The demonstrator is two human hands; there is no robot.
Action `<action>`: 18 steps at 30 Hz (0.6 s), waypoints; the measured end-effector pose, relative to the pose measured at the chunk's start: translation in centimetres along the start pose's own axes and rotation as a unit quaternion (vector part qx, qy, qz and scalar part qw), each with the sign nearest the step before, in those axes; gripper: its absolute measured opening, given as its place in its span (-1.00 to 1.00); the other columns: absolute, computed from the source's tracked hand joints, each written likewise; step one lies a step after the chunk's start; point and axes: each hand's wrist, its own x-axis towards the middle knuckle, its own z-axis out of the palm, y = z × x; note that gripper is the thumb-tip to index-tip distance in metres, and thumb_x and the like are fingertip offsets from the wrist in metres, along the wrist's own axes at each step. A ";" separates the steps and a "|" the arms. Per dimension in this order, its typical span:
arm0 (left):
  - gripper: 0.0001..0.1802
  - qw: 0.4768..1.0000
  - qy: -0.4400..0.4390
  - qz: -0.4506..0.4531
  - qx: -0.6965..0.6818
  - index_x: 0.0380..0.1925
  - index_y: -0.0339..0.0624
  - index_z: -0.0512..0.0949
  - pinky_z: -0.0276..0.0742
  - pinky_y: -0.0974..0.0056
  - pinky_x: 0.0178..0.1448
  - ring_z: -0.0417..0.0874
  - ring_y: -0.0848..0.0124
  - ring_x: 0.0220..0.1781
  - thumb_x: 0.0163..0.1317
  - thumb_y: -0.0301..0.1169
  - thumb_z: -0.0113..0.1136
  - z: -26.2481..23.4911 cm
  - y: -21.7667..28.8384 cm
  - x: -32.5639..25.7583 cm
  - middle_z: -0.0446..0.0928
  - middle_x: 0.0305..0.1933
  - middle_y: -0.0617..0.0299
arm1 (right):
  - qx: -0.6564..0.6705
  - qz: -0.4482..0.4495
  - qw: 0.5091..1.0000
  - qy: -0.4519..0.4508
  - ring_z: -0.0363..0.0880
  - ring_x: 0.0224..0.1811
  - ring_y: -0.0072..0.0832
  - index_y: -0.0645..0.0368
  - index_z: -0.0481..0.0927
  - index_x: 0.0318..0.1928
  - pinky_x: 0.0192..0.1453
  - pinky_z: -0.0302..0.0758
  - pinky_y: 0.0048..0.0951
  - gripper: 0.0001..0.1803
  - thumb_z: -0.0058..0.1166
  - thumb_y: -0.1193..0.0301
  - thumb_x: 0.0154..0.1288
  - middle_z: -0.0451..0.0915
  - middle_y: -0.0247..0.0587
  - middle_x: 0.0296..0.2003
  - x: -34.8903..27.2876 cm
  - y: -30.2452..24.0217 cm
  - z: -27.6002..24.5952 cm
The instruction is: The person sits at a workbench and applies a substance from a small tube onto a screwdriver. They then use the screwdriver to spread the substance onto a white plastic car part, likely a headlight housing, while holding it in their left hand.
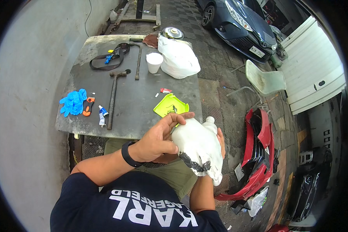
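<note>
A glossy white figurine-like piece (199, 143) with a rounded body and a small knob is held over the table's near right edge. Dark grey paste-like patches mark its lower side. My left hand (158, 139) grips its left side, thumb and fingers against the surface. Fingers of my right hand (220, 141) wrap the right edge; the rest of that hand is hidden behind the piece. Just beyond lies a lime-green plastic tray (164, 106) with dark smears on it. A small red packet (166, 90) sits past the tray.
On the dark table (135, 100) are blue gloves (73, 103), an orange cutter (88, 106), small tubes (103, 115), a hammer (113, 96), a strap (104, 66), a white cup (154, 63) and a plastic bag (178, 58). A red bumper (255, 162) and chair (265, 77) stand right.
</note>
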 end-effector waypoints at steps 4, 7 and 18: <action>-0.21 1.000 0.004 -0.001 -0.003 0.27 -0.08 0.35 0.15 0.05 0.72 0.18 0.12 0.69 -0.03 -0.53 0.45 -0.1 0.0 -0.1 0.13 0.68 -0.05 | -0.022 -0.007 1.000 0.001 0.66 0.29 0.08 0.32 0.50 0.31 0.24 0.75 0.06 -0.48 0.32 0.46 0.43 0.48 0.30 0.38 0.0 -0.1 0.0; -0.22 1.000 0.003 -0.004 -0.004 0.27 -0.09 0.35 0.15 0.04 0.72 0.19 0.12 0.69 -0.02 -0.54 0.44 -0.1 0.1 -0.1 0.13 0.68 -0.05 | -0.050 -0.022 0.999 -0.004 0.67 0.28 0.07 0.33 0.51 0.30 0.25 0.75 0.04 -0.49 0.33 0.47 0.42 0.50 0.31 0.35 -0.1 0.0 0.1; -0.24 1.000 0.005 -0.001 -0.001 0.25 -0.13 0.37 0.16 0.04 0.71 0.23 0.11 0.67 -0.02 -0.51 0.44 -0.6 -0.3 0.3 0.15 0.67 -0.06 | -0.169 -0.091 0.981 -0.020 0.70 0.25 0.05 0.34 0.55 0.26 0.26 0.74 -0.03 -0.52 0.34 0.49 0.39 0.59 0.33 0.26 0.3 0.3 0.1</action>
